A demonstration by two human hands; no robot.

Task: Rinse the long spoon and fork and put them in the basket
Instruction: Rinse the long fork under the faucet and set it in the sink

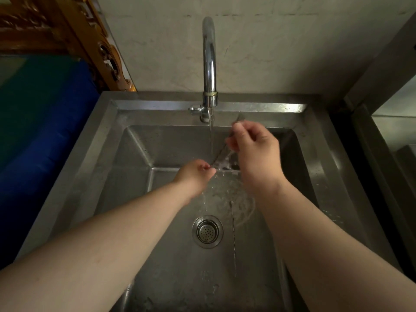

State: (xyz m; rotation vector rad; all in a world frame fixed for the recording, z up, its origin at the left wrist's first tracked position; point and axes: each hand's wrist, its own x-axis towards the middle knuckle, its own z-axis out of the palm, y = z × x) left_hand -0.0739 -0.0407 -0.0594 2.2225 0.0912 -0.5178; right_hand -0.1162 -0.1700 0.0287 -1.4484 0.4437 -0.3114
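A thin metal utensil (221, 153), blurred so that spoon or fork cannot be told, is held slanted under the running faucet (209, 64), over the back of the sink (94, 154). Its upper handle is pinched by the right hand (254, 152); its lower end is pinched by the left hand (195, 176). A second long utensil (233, 235) lies on the sink floor just beside the drain (207, 231).

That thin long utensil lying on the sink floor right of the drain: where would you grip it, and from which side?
Judging by its pose, pinch the long utensil at mid-handle from straight above. It lies flat on the sink floor, running toward the camera just right of the drain, so only its top and narrow sides are reachable.
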